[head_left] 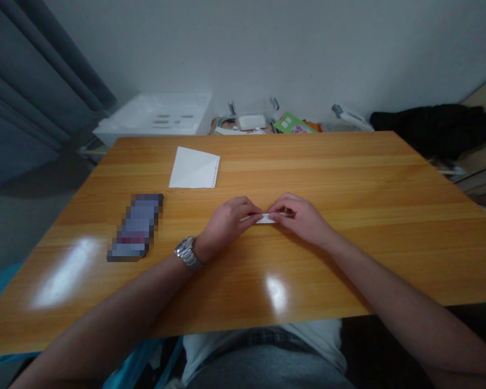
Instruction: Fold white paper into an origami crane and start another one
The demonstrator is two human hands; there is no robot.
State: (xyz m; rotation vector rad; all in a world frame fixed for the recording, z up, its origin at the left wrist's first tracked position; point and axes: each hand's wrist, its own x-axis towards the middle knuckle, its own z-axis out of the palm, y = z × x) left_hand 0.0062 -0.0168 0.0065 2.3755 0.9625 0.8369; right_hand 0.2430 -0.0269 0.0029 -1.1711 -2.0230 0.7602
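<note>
A narrow white strip of folded paper (263, 219) lies low over the middle of the wooden table, between my two hands. My left hand (230, 219), with a metal watch (188, 253) on its wrist, pinches the strip's left part between thumb and fingers. At the other side, my right hand (302, 217) grips the right part with thumb and fingertips. The fingertips of both hands nearly meet above the paper. Its ends are mostly hidden by my fingers.
A white sheet (194, 168) with a perforated right edge rests farther back on the wooden table (328, 167). A pixelated phone-like object (136, 227) lies at the left. Behind the table stand a white bin (157, 116) and a green booklet (294, 124).
</note>
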